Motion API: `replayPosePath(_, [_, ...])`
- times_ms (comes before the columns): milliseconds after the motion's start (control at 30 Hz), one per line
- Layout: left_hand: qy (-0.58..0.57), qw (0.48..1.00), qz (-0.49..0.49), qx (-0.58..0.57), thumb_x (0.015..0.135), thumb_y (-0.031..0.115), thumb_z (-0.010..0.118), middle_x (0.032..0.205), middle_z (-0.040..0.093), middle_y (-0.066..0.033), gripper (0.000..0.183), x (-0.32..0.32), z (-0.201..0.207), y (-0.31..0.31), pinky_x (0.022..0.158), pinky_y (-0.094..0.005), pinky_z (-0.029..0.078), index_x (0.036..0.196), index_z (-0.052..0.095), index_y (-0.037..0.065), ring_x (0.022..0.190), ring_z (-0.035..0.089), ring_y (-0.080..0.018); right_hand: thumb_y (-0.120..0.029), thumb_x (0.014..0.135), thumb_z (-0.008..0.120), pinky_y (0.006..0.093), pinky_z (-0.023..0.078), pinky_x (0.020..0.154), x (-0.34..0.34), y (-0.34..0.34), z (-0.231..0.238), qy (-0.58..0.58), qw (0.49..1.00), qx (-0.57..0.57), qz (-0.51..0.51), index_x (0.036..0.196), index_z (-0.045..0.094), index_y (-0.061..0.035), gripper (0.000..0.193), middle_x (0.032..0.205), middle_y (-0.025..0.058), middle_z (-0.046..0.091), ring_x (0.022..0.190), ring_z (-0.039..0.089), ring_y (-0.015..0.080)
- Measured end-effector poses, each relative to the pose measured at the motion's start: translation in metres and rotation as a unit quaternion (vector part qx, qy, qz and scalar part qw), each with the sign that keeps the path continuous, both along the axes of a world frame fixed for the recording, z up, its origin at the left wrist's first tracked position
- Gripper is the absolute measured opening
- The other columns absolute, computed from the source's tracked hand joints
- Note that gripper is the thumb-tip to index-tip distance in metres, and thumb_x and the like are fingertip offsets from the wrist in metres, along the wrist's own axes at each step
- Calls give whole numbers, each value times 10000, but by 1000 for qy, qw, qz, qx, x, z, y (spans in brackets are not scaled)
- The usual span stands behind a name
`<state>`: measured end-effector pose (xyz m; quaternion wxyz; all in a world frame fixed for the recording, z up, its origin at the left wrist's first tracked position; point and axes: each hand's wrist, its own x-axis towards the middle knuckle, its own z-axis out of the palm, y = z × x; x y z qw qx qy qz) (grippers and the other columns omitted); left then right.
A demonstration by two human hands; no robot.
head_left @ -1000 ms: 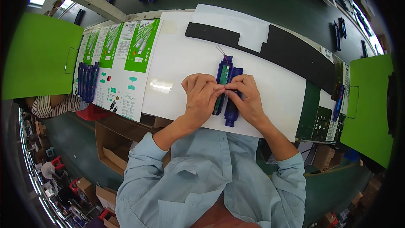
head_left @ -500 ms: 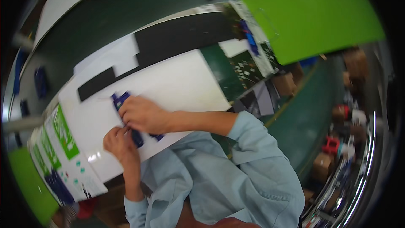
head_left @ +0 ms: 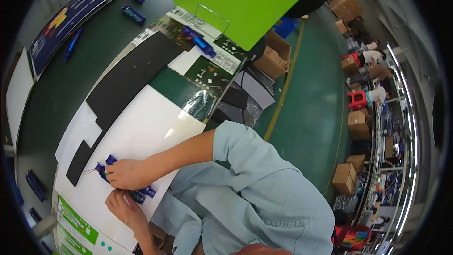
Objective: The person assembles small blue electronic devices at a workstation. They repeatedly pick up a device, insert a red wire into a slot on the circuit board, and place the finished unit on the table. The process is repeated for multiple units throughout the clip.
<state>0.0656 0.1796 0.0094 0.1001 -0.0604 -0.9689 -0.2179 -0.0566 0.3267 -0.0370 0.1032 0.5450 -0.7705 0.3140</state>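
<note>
A long blue plastic housing (head_left: 137, 197) with a dark green insert lies on the white sheet (head_left: 141, 130). Two thin wires (head_left: 89, 171) stick out of its far end. My right hand (head_left: 128, 174) is bent over the housing's middle, fingers closed on it. Lower down, my left hand (head_left: 125, 208) grips near its close end with thumb and fingertips. Just right of it lies another blue plastic piece (head_left: 150, 191), mostly covered by my right hand. What the fingertips press on is hidden.
Black strips (head_left: 137, 73) and a white paper (head_left: 75, 132) lie beyond the sheet. A blue device (head_left: 198, 41) rests by the green board (head_left: 240, 0). More blue devices (head_left: 133, 14) lie on the dark green table (head_left: 52, 99). Cardboard boxes (head_left: 273, 56) stand on the floor.
My view has swung to the right, so the table appears turned and more of the floor shows. Both hands stay on the blue housing, with only a small shift in grip.
</note>
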Motion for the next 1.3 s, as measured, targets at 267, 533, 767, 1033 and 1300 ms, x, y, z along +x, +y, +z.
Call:
replayPosePath(267, [53,995,-49,70,902,20,749,1366,655,-195,409,42,-26,23,1116,-496,437,1306,707,-31,1281,590,-387,-213,717,708,474,485,941,-16,-1,-14,-57,997,-38,44,606,694,-70,182,858,125,681,1037,585,379])
replayPosePath(533, [53,997,-36,52,845,104,787,1351,668,-97,429,36,-5,11,1094,-490,471,1262,731,19,1229,628,-280,-28,886,767,415,499,983,-14,22,58,-306,951,24,-21,915,698,-33,75,1149,125,589,1115,589,333])
replayPosePath(767, [60,997,-11,50,822,120,815,1360,684,-76,454,44,-17,15,1092,-473,484,1263,748,36,1202,644,-260,-38,908,737,419,497,971,-13,13,68,-323,940,110,-7,913,706,4,53,1142,122,562,1101,549,324])
replayPosePath(1033, [54,997,-11,47,839,136,810,1340,697,-58,424,41,-16,14,1094,-461,482,1252,759,51,1198,646,-242,-32,912,739,419,495,960,-16,10,68,-325,937,128,-11,908,708,3,47,1122,119,558,1083,546,316])
replayPosePath(1300, [59,997,3,49,835,162,809,1316,707,-32,413,41,-17,13,1105,-457,466,1238,773,77,1189,648,-227,-24,903,741,415,490,942,-15,7,69,-316,940,132,-10,902,716,-12,28,1092,114,553,1042,539,314])
